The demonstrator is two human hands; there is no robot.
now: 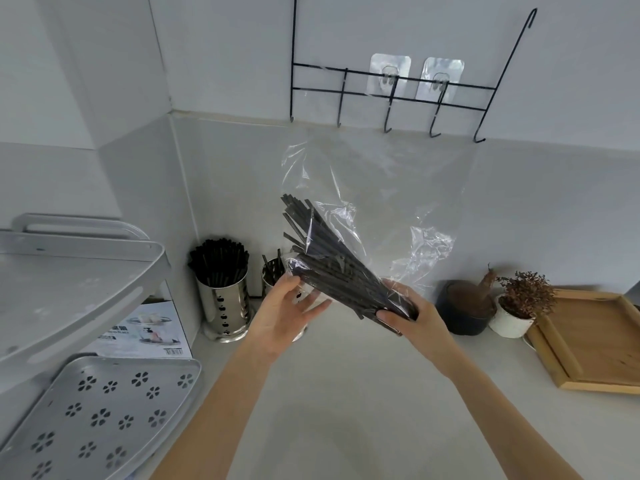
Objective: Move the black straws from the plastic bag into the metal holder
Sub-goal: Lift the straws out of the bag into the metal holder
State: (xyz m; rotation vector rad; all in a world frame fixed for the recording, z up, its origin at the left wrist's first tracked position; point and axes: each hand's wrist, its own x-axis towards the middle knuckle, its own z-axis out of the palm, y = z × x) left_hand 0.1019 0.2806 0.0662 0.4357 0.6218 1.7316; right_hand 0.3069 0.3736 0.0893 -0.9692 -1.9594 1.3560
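Observation:
My right hand (408, 318) grips the lower end of a bundle of black straws (332, 268) through a clear plastic bag (381, 188). The bundle slants up to the left, and its upper tips stick out past the crumpled plastic. My left hand (287, 313) is spread open just left of the bundle, fingertips touching the bag near its middle. A metal holder (227, 306) packed with black straws stands at the back left of the counter. A second, smaller metal holder (272, 277) with a few straws stands behind my left hand, partly hidden.
A grey two-tier corner rack (86, 393) with a perforated tray fills the left, with a printed box (152, 330) behind it. On the right stand a dark pot (464, 313), a white pot with a dried plant (516, 315) and a wooden tray (595, 341). A black wire hook rack (391, 95) hangs on the wall.

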